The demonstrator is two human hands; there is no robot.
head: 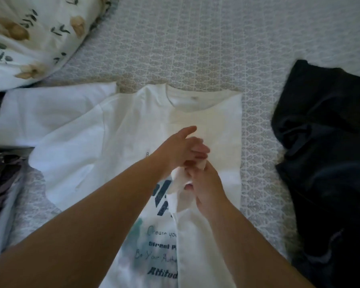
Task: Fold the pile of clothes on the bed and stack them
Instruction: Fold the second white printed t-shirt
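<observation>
Nearby, dark garment (328, 163) lies beside white T-shirt (133, 125).

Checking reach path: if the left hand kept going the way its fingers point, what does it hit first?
Left hand points up-right across the white T-shirt. It would likely meet the shirt's folded right side first, then the patterned bedspread. Its height above the cloth is unclear.
</observation>
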